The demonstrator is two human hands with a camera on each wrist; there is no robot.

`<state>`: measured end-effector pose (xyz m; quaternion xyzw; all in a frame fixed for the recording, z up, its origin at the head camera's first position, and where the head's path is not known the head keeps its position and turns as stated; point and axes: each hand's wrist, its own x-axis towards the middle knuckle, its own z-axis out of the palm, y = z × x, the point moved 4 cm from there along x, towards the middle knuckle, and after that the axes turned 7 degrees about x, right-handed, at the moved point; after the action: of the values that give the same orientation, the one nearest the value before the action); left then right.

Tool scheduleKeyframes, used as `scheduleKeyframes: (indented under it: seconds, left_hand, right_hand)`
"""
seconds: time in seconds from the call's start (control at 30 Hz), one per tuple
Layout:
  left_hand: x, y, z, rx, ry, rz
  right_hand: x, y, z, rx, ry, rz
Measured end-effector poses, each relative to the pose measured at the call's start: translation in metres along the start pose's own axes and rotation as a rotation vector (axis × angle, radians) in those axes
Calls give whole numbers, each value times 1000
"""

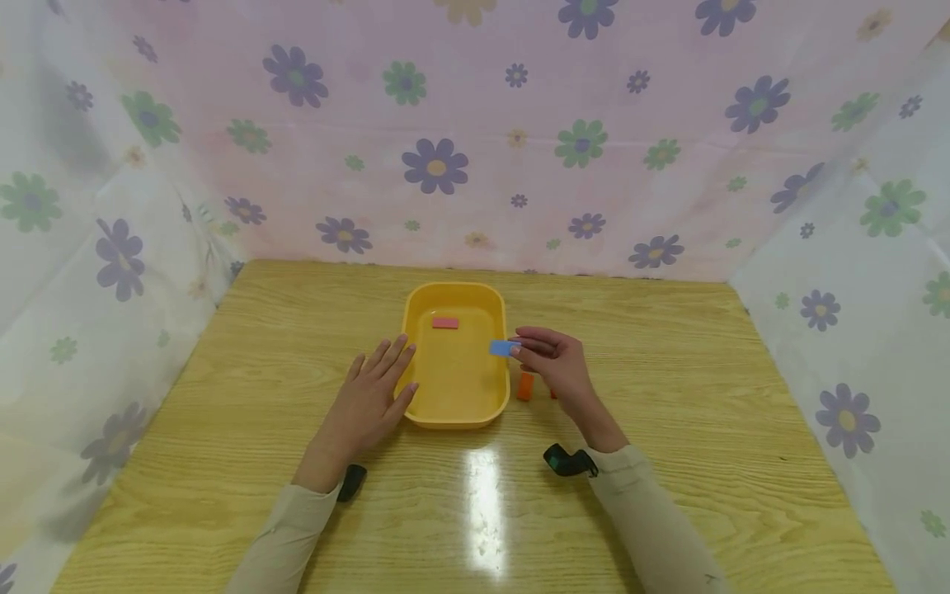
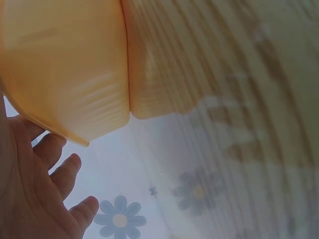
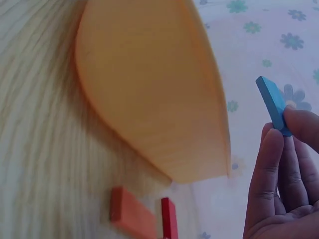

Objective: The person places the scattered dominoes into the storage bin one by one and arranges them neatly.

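Note:
A blue rectangular block point(image 1: 502, 348) is pinched between thumb and fingers of my right hand point(image 1: 558, 369), over the right rim of a yellow tub point(image 1: 456, 422). In the right wrist view the blue block point(image 3: 272, 103) points up and away from the fingertips. My left hand point(image 1: 371, 396) rests on the tub's left rim with fingers extended. Inside the tub, near its far end, lies a pink-red block point(image 1: 445, 323). Beside the tub on the right is an orange block point(image 1: 525, 387); a red block point(image 3: 169, 218) stands near it, mostly hidden by my right hand in the head view.
The wooden table point(image 1: 690, 412) spreads around the tub. A flowered cloth point(image 1: 475, 165) hangs behind the table and along both sides. Dark wrist devices sit below each wrist, the right one point(image 1: 570, 460) plainly visible.

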<state>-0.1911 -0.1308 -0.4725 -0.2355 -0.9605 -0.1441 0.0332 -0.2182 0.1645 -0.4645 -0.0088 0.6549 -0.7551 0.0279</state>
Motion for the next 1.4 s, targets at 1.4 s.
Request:
scheduleKeyframes:
  seconds: [1.4]
  left_hand:
    - [3, -2, 0, 29, 25, 8]
  right_hand:
    - [89, -14, 81, -238, -4, 10]
